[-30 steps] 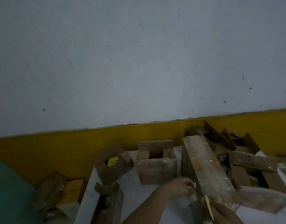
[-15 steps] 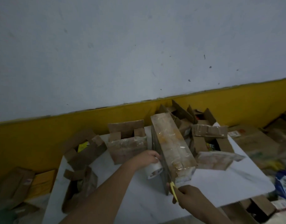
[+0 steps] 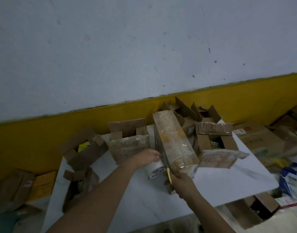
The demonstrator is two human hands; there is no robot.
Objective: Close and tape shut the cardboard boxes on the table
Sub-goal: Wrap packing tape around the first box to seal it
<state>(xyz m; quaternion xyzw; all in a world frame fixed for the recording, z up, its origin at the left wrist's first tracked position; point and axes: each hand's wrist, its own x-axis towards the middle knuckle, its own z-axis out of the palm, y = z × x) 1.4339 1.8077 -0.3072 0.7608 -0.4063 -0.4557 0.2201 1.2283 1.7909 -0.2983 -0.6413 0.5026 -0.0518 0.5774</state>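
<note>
"Progress on the taping, how does it look?"

"Early, by the look of it. One tall box stands on end in the middle of the table, with its flaps shut and its upper face glossy with clear tape. It seems close to done. The strip probably has yet to be cut from the roll."

"And the hands?"

"The left hand grips the white tape roll just left of the tall box's near end. The right hand is curled round a yellow-handled tool, held against the near corner of that box. Whether it is scissors or a knife cannot be told."

"What is left, counted?"

"Four boxes are plainly open. The far-left box shows something yellow inside. The near-left box sits at the table's left edge. The middle box is just beyond the left hand, and the right box has its flaps spread. The raised flaps at the far edge belong to one or two more, but the number there is unclear. There is one roll and one tool. More cartons lie off the table to the right."
</note>
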